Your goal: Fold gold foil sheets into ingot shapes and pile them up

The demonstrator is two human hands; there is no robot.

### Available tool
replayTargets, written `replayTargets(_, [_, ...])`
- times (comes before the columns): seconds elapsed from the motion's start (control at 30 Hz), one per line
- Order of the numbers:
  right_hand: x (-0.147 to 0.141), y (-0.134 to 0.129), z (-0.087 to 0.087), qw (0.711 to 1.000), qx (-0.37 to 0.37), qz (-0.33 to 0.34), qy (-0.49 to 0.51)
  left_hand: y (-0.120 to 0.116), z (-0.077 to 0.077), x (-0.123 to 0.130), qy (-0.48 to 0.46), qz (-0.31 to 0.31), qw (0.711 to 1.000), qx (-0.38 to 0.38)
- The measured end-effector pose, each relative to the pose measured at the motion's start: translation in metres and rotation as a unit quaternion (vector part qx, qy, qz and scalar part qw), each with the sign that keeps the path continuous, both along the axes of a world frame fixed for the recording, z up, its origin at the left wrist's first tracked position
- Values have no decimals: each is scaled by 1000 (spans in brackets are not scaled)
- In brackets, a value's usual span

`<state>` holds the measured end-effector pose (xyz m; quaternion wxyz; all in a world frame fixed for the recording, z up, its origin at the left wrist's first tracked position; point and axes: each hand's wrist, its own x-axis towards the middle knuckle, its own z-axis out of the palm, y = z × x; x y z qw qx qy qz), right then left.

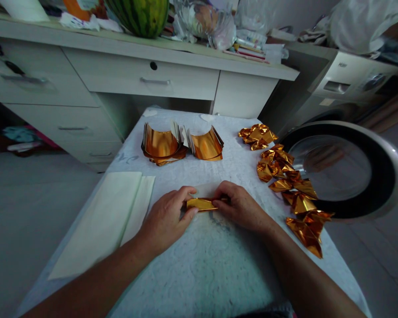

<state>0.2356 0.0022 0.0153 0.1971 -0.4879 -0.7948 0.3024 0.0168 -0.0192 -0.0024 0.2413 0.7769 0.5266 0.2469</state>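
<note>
Between my two hands, a strip of gold foil paper [201,204] lies folded into a narrow band just over the cloth-covered table. My left hand [169,216] pinches its left end, thumb in front and fingers behind. At the right end my right hand [237,205] grips it with bent fingers, which hide that end. Beyond my hands stand two stacks of curved gold foil sheets, a left stack [161,143] and a right stack [207,145]. Several folded gold foil pieces [300,201] lie in a row along the table's right side.
White paper sheets [99,221] lie at the table's left. Behind the table [199,274] runs a white counter with drawers [152,81], bearing a watermelon [139,15] and plastic bags. A washing machine's open round door [344,170] stands close to the right edge.
</note>
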Motion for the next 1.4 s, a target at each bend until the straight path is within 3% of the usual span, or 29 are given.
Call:
replayTargets(0.43, [-9,1,-12,998,50,-39,-19,0,-5,4,2,13,999,34])
replayTargets(0.8, [-9,-2,-10,998,44,-39,-31,0,-1,-1,89,98,990,43])
replayTargets(0.97, [-9,0,-10,998,44,-36,-35,-2,1,1,133,102,985,37])
replayTargets(1.4, [-10,0,-9,998,46,-35,-38,-2,-5,2,77,89,992,37])
